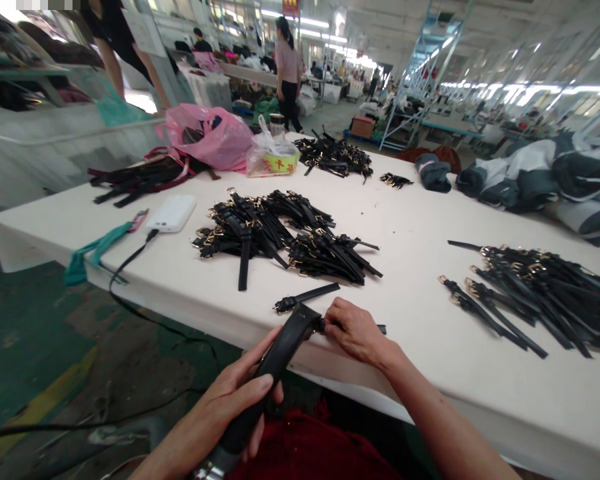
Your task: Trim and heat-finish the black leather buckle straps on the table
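Observation:
My left hand (pixel 240 393) is wrapped around the body of a black electric clipper (pixel 285 343), its wide head tilted up and to the right. The clipper's head meets the near end of a small black buckle strap (pixel 381 329) at the table's front edge. My right hand (pixel 355 330) pinches this strap, with fingers curled over most of it; the tail pokes out on the right. Just beyond the clipper lies a single buckle strap (pixel 307 297). Farther back is a heap of black straps with gold buckles (pixel 250 227).
On the white table (pixel 410 280), more straps (pixel 545 287) lie right and another pile (pixel 335 153) at the back. A white power bank (pixel 171 213) has a black cable (pixel 125 263) hanging off the edge. A pink bag (pixel 210 137) and rolled grey fabric (pixel 520 173) stand behind.

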### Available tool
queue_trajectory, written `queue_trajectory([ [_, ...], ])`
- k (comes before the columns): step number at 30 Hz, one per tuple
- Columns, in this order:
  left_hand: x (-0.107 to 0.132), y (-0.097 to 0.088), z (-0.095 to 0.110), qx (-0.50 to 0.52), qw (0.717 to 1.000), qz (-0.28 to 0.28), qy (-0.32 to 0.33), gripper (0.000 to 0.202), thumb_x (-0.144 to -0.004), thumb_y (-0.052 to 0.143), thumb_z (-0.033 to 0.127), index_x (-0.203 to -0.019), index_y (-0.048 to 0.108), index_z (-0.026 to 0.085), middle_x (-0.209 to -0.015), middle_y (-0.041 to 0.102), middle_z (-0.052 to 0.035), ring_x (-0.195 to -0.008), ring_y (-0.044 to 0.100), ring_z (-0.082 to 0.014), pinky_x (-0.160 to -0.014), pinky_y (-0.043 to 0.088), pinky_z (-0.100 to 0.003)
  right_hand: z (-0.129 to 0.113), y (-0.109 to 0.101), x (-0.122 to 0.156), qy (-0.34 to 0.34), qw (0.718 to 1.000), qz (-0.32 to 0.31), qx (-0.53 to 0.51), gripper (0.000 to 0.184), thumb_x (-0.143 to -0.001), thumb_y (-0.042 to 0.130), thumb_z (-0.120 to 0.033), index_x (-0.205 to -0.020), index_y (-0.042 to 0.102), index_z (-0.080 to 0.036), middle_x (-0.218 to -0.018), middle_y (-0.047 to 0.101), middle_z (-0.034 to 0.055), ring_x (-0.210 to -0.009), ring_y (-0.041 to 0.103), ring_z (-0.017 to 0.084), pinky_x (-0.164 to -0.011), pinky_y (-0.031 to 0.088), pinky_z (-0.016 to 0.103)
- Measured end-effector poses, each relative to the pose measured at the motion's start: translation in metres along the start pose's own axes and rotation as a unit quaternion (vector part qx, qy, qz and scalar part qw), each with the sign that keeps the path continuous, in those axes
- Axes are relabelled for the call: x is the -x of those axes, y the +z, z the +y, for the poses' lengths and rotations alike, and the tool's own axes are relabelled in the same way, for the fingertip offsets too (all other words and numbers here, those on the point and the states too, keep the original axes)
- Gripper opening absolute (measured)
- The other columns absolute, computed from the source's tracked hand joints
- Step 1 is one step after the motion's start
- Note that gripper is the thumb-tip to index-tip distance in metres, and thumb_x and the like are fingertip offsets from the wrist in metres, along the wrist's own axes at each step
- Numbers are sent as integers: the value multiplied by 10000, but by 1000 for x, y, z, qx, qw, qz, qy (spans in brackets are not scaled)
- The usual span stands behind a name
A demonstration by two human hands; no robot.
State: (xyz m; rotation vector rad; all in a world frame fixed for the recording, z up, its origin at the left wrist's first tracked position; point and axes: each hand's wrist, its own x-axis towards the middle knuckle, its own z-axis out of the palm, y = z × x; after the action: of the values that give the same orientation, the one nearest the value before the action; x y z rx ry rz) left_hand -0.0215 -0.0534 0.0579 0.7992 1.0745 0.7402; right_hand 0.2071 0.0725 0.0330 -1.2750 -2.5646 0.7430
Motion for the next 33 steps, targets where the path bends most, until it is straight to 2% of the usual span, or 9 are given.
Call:
queue_trajectory([
  [4,0,0,-2,4,1000,4,6,726,-865,528,445,-1469,140,343,-908,631,-41,-441,609,-124,-377,450,-213,6,6,-1,-8,995,33,-90,107,-830,541,-158,-750,598,-202,-892,569,-5,-820,522,131,-714,367,237],
  [9,-1,6,-1,11,999,24,20,710,-860,532,443,-1465,176,333,-865,628,-29,-413,590,-113,-356,430,-199,10,16,-7,-35,989,59,-129,146,-829,544,-166,-685,560,-187,-817,570,-4,-794,522,138,-740,363,257],
  [13,1,5,2,0,1000,23,10,726,-862,529,444,-1470,151,323,-880,627,-29,-428,600,-115,-369,446,-200,11,30,-11,7,985,125,-122,176,-842,503,-170,-667,519,-186,-771,546,-7,-769,508,139,-727,352,259],
  [17,6,1,3,-20,1000,22,-6,704,-874,509,453,-1466,143,350,-924,622,-32,-450,612,-120,-386,460,-212,7,40,-14,50,972,189,-128,156,-844,491,-169,-692,523,-186,-821,577,6,-817,524,145,-765,348,269],
  [22,9,0,2,-33,999,23,-20,668,-877,502,459,-1453,175,378,-932,618,-27,-446,610,-117,-385,456,-212,4,41,-14,56,974,179,-125,133,-837,508,-180,-716,560,-196,-893,611,4,-875,542,150,-803,336,282],
  [29,0,4,7,-51,998,28,-22,693,-866,516,468,-1455,160,386,-916,621,-21,-448,622,-133,-375,462,-216,7,40,-13,39,977,165,-130,129,-847,530,-212,-730,583,-205,-932,617,3,-891,547,147,-800,334,280],
  [33,4,3,6,-56,997,36,-30,668,-872,506,470,-1448,176,403,-916,627,-19,-438,616,-121,-368,442,-197,3,41,-12,54,977,176,-103,117,-868,507,-217,-769,567,-206,-884,616,0,-868,535,153,-797,312,292],
])
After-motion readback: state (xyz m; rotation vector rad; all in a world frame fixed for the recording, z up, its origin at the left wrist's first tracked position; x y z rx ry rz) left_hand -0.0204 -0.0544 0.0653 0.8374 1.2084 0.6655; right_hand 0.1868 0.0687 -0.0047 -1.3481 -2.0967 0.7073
